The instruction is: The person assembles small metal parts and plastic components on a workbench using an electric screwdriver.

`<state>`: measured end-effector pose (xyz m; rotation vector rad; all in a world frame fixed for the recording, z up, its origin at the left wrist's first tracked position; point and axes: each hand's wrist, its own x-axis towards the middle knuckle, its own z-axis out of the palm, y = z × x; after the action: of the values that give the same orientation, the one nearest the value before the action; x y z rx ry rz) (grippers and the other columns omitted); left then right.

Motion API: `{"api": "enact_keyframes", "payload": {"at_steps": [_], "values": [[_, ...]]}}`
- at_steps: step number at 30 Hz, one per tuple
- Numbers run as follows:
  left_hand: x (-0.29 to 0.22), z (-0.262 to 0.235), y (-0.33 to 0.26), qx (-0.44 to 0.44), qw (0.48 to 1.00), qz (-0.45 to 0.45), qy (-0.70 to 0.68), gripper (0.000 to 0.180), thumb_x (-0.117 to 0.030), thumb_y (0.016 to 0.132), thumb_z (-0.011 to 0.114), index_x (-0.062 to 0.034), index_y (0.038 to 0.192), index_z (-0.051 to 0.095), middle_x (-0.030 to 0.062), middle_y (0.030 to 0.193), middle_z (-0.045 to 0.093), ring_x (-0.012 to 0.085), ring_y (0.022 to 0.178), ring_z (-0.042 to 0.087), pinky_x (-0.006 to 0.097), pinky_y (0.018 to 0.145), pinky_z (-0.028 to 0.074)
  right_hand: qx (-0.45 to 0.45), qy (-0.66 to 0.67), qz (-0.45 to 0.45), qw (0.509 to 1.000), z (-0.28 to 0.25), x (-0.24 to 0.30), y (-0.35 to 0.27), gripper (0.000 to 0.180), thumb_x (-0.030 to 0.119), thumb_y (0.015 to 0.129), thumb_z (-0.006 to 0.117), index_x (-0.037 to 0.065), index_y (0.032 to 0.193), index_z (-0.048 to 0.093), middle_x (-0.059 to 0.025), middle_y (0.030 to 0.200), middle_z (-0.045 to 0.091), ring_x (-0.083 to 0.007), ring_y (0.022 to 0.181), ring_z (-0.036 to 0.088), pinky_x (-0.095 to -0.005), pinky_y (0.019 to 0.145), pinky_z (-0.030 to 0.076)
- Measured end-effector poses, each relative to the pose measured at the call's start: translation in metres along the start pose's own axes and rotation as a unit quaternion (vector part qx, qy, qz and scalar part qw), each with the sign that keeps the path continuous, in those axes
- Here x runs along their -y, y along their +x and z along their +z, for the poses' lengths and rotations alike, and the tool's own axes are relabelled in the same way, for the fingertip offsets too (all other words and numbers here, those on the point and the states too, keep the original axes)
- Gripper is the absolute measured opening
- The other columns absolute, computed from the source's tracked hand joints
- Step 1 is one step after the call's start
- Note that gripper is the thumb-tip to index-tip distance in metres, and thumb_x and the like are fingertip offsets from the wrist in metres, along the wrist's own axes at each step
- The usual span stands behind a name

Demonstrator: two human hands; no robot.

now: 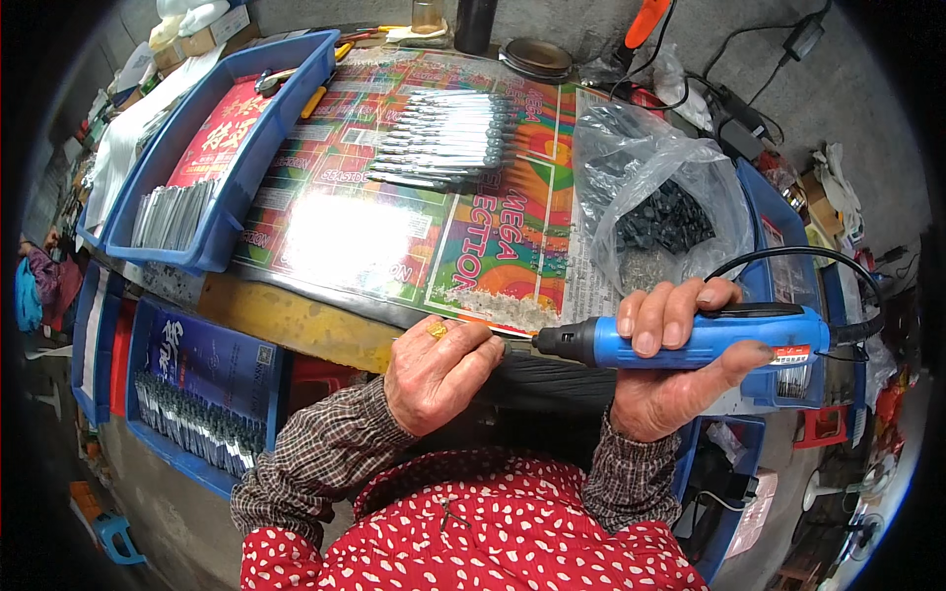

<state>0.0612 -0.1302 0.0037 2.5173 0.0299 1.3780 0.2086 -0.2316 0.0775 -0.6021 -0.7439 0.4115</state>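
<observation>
My right hand (680, 369) is wrapped round a corded blue electric screwdriver (631, 341), its black nose pointing left. My left hand (441, 372), with a gold ring on one finger, is closed in a pinch at the table's near edge. A small dark end (506, 348) shows at its fingertips, close to the screwdriver's tip; the rest of that piece is hidden by my fingers. Beyond my hands, several slim silver metal pieces (443, 138) lie side by side in a row on the colourful printed table cover (493, 231).
A blue tray (225, 236) of silver strips stands at the left. Below it, another blue tray (197, 471) holds strips with black ends. A clear plastic bag (606, 212) of small black parts lies at the right. The tool's black cable (867, 276) loops at the right; dark round lids (537, 57) sit behind.
</observation>
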Motion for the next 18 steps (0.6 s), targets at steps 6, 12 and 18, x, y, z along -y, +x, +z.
{"api": "enact_keyframes", "payload": {"at_steps": [6, 12, 18], "values": [[-0.0007, -0.0004, 0.0013, -0.008, 1.000, -0.012, -0.015, 0.021, 0.001, 0.061, 0.065, 0.0026, 0.081, 0.058, 0.0115, 0.079, 0.058, 0.0207, 0.064, 0.058, 0.031, 0.053, 0.044, -0.001, -0.008, 0.002, 1.000, 0.0012, -0.0015, -0.0017, 0.054, 0.060, 0.078, 0.053, 0.009, 0.093, 0.045, 0.0001, 0.063, 0.044, -0.0120, 0.051, 0.045, -0.0295, 0.053, 0.039], [-0.0042, 0.0010, 0.0066, -0.019, 0.999, -0.030, -0.001, 0.027, 0.001, 0.064, 0.065, 0.0037, 0.090, 0.059, 0.0102, 0.077, 0.058, 0.0203, 0.064, 0.058, 0.030, 0.054, 0.045, -0.009, -0.012, -0.005, 1.000, 0.0026, -0.0013, -0.0018, 0.054, 0.060, 0.078, 0.053, 0.009, 0.093, 0.045, 0.0000, 0.062, 0.043, -0.0120, 0.051, 0.045, -0.0291, 0.053, 0.039], [0.0006, 0.0019, 0.0022, 0.007, 1.000, -0.005, 0.010, 0.025, 0.000, 0.068, 0.063, 0.0031, 0.093, 0.060, 0.0093, 0.079, 0.059, 0.0194, 0.066, 0.058, 0.029, 0.054, 0.045, -0.008, -0.009, -0.003, 1.000, 0.0014, -0.0032, -0.0018, 0.054, 0.059, 0.078, 0.053, 0.008, 0.093, 0.044, -0.0001, 0.062, 0.043, -0.0119, 0.052, 0.045, -0.0294, 0.053, 0.040]]}}
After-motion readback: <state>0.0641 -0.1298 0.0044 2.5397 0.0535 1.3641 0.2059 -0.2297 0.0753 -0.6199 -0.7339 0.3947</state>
